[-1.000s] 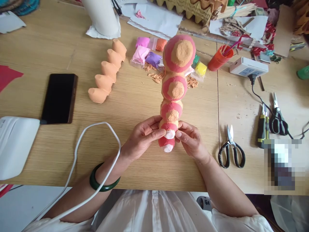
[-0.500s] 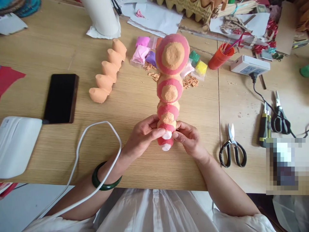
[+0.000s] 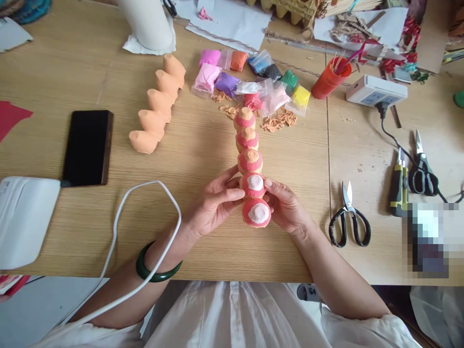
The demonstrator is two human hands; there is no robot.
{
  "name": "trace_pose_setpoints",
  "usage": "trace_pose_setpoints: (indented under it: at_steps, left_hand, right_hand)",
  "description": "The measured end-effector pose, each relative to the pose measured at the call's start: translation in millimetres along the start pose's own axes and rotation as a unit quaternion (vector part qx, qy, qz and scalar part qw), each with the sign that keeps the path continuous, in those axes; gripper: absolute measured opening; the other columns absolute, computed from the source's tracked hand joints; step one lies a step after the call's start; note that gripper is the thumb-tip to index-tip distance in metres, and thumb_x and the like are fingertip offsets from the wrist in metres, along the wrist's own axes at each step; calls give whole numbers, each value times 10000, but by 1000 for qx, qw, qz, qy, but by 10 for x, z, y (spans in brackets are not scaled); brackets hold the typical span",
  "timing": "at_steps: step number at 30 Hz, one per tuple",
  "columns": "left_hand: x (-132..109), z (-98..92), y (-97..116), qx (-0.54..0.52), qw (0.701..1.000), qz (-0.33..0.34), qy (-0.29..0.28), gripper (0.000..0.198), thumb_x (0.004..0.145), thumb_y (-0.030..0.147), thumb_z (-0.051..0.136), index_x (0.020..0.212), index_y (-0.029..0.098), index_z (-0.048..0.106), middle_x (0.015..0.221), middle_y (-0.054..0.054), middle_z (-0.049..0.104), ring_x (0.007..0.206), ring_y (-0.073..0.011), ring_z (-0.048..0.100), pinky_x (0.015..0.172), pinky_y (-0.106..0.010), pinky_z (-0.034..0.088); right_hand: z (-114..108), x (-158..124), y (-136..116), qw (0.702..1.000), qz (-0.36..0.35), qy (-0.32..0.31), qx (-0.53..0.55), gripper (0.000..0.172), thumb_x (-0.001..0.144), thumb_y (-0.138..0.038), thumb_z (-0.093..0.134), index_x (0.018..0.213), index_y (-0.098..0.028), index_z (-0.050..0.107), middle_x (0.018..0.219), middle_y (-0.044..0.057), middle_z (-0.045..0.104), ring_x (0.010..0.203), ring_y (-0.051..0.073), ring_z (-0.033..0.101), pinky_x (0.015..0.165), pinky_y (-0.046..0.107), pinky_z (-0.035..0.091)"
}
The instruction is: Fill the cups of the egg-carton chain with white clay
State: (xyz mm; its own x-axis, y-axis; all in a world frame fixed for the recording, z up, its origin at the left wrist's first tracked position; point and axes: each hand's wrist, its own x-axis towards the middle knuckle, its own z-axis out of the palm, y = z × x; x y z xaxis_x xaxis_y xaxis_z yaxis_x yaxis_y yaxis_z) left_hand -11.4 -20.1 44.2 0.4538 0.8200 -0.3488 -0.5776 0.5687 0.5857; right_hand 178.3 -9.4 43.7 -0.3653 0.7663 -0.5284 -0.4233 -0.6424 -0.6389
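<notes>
Between both hands is an egg-carton strip (image 3: 250, 162), a row of several bumps with pink-red bands over an orange base. Its two nearest bumps carry white caps; the farther tips are orange. My left hand (image 3: 219, 200) pinches the strip's left edge near the second bump, thumb on top. My right hand (image 3: 286, 205) grips the right edge there, thumb beside the white cap and fingers partly hidden beneath. A second strip, plain orange (image 3: 158, 106), lies on the table to the left.
Beyond the strip lie several bags of coloured clay (image 3: 226, 84) and orange shreds (image 3: 279, 121). A red cup (image 3: 331, 77) holds sticks. Black-handled scissors (image 3: 348, 215) and a cutter (image 3: 398, 188) lie right. At left are a phone (image 3: 88, 147) and a white cable (image 3: 115, 232).
The strip has tipped down from a raised, far-end-up pose, so its far end now looks smaller and the clay bags show. Both hands keep hold, with the grip slightly changed.
</notes>
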Motion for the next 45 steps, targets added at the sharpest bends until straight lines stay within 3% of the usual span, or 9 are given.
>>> trace_pose_setpoints:
  at_steps: [3,7,14,18,23,28,33,37,45]
  left_hand:
    - [-9,5,-11,30,999,0,23,554,848,217,867,1377,245,704,1235,-30,776,1131,-170,752,1008,-256,602]
    - [-13,22,-23,114,991,35,53,518,849,248,881,1342,250,722,1284,-43,769,1189,-191,741,1031,-274,600]
    - [-8,7,-44,153,985,49,66,475,846,317,906,1287,259,740,1227,-34,783,1154,-200,753,1018,-300,616]
    - [-16,-5,-58,171,980,63,80,389,864,338,888,1222,260,759,1186,-26,796,1121,-205,765,1011,-322,627]
    - [-9,1,-53,140,985,42,90,408,821,328,898,1189,247,742,1137,-28,797,1047,-206,773,919,-315,660]
    - [13,-18,-61,89,993,30,72,384,856,307,867,1204,212,737,1081,-32,793,989,-180,784,897,-273,654]
    - [-3,-10,-36,99,994,43,15,477,882,324,851,1344,284,741,1288,-42,778,1162,-198,758,981,-267,636]
    - [-35,37,-24,148,986,46,64,743,824,275,895,1509,386,631,1451,-20,697,1271,-242,722,1013,-331,646]
    - [-63,71,-112,195,968,120,99,788,817,272,911,1533,404,609,1684,-30,541,1305,-257,699,1021,-348,657]
  right_hand:
    - [4,4,16,1000,14,15,19,485,630,-528,1029,681,-187,689,554,-66,546,473,62,367,434,213,313]
    - [19,-3,10,999,17,14,31,413,630,-489,1027,767,-200,767,679,-11,702,633,134,594,608,254,512]
    - [10,-13,4,999,24,-9,35,339,656,-442,1012,804,-213,811,754,13,764,721,176,676,710,289,552]
    - [-17,-16,27,999,25,-14,21,389,700,-532,979,810,-202,805,712,4,721,666,157,639,677,291,533]
    - [-38,-27,52,999,32,-6,1,404,718,-533,973,774,-199,752,624,-36,606,546,107,466,526,262,383]
    - [-2,-42,65,1000,28,8,-2,463,680,-543,998,738,-196,696,628,-40,588,550,97,447,516,250,348]
    - [55,-62,77,999,-13,36,-12,503,666,-560,1005,725,-192,667,618,-45,585,524,81,414,493,247,295]
    - [96,-93,102,998,-43,43,-30,540,675,-571,1006,678,-196,617,591,-55,560,515,72,413,498,237,307]
    - [168,-143,152,992,-95,44,-71,499,749,-572,963,710,-214,617,644,-54,551,562,86,395,543,255,369]
